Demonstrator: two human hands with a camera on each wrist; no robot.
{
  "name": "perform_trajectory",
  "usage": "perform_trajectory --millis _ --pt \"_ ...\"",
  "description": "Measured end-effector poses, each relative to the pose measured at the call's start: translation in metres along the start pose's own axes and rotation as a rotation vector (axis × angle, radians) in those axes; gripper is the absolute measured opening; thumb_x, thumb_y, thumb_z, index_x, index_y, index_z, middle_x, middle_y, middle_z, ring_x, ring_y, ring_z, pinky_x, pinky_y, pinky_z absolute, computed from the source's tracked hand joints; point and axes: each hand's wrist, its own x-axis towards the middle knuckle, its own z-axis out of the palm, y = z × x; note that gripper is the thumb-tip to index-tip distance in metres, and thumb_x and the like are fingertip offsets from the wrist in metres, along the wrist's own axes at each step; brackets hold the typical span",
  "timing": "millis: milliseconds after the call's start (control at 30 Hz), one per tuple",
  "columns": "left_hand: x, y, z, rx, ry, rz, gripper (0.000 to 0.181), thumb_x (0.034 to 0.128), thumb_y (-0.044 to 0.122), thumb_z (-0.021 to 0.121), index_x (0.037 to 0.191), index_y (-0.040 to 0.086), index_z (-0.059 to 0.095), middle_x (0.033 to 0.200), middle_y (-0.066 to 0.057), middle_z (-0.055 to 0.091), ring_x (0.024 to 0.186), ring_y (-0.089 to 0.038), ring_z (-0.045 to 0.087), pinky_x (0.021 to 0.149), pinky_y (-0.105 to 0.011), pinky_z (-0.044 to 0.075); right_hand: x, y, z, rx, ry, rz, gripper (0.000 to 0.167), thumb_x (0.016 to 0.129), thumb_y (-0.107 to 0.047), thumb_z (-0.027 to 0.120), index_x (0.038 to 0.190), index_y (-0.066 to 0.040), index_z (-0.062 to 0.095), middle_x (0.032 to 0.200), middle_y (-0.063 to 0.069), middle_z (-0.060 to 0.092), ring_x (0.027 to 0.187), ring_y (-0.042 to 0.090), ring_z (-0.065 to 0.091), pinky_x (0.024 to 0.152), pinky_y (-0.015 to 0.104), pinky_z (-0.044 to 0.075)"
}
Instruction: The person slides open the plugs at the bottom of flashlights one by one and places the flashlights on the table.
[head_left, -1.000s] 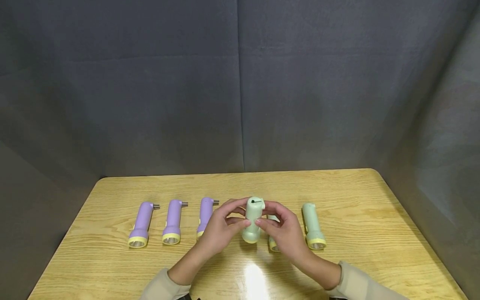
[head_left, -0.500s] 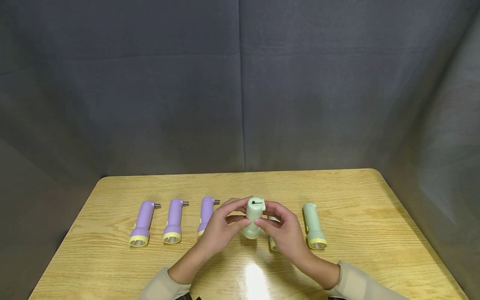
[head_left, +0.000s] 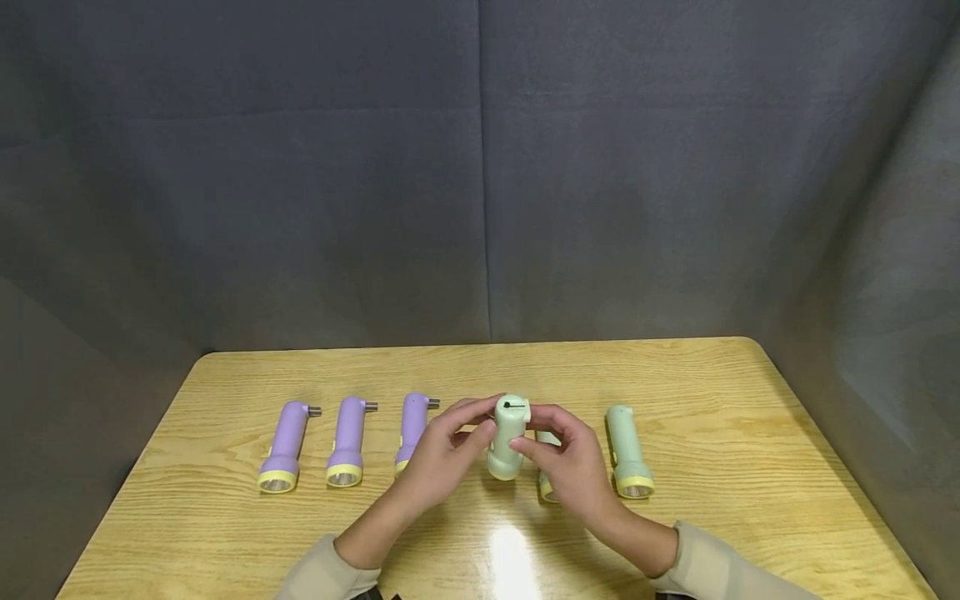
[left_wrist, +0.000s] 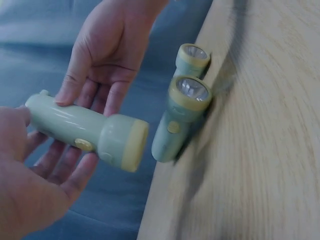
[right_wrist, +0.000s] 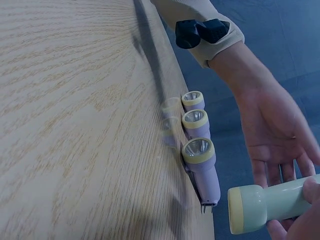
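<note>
Over the middle of the table, both hands hold a pale green flashlight (head_left: 507, 450) with a yellow lens ring, tilted with its slotted tail end uppermost. My left hand (head_left: 441, 462) is at its left side, fingers behind the barrel and thumb near the tail. Opposite, my right hand (head_left: 573, 467) pinches the barrel, its thumb (left_wrist: 70, 87) lying on it in the left wrist view. A yellow switch (left_wrist: 84, 144) shows between the left fingers there. Behind the right hand a second green flashlight (head_left: 548, 487) lies partly hidden; a third green flashlight (head_left: 627, 450) lies farther right.
Three purple flashlights lie in a row on the left: a far-left one (head_left: 287, 442), a middle one (head_left: 348, 437) and one partly behind the left hand (head_left: 412, 421). Metal plug prongs (right_wrist: 206, 208) stick out of their tails. Dark curtains (head_left: 480, 167) surround the wooden table (head_left: 712, 400).
My left thumb has slid up from the barrel's middle and drawn back towards its left edge. The held flashlight's lens end tilted slightly out of sight; the right hand has barely moved.
</note>
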Motion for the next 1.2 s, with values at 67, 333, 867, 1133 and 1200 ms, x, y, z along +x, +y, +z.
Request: perform_trajectory --millis 67,333,867,1133,1200 --pt "0.0 0.004 0.0 -0.022 -0.004 -0.038 0.038 0.1085 0.02 0.052 0.144 0.007 0.058 0.138 -0.011 0.061 0.124 -0.026 0.058 0.095 -0.037 0.056 0.0 0.0 0.0 0.006 0.0 0.005 0.031 0.086 0.004 0.077 0.116 0.006 0.068 0.116 0.018 0.069 0.105 0.016 0.068 0.085 0.031 0.06" --pt "0.006 0.023 -0.002 -0.092 0.05 -0.151 0.039 0.1093 0.028 0.05 0.128 -0.002 0.066 0.124 -0.017 0.068 0.115 -0.028 0.064 0.092 -0.038 0.058 0.0 0.001 0.0 0.02 -0.02 0.005 0.029 0.085 0.006 0.077 0.112 0.008 0.068 0.114 0.02 0.068 0.102 0.019 0.069 0.084 0.032 0.06" --pt "0.012 0.036 0.005 -0.118 0.144 -0.292 0.021 0.1008 0.02 0.063 0.104 0.0 0.069 0.104 -0.01 0.068 0.095 -0.018 0.065 0.085 -0.041 0.06 -0.001 0.002 0.005 0.065 -0.06 -0.047 0.028 0.085 0.009 0.076 0.111 0.009 0.067 0.11 0.011 0.069 0.1 0.016 0.071 0.082 0.034 0.061" --pt "0.011 0.036 0.003 -0.119 0.137 -0.278 0.016 0.098 0.016 0.062 0.094 0.001 0.066 0.099 -0.008 0.066 0.087 -0.018 0.062 0.081 -0.04 0.059 -0.003 0.0 0.009 0.049 -0.046 -0.035 0.027 0.083 0.006 0.079 0.107 0.01 0.068 0.107 0.007 0.07 0.097 0.016 0.071 0.078 0.034 0.062" --pt "0.01 0.035 0.003 -0.115 0.12 -0.277 0.016 0.0983 0.016 0.062 0.094 0.001 0.065 0.099 -0.008 0.066 0.086 -0.018 0.061 0.081 -0.039 0.058 -0.004 0.0 0.009 0.045 -0.046 -0.028 0.026 0.083 0.006 0.079 0.106 0.01 0.068 0.106 0.005 0.07 0.098 0.017 0.071 0.079 0.035 0.062"
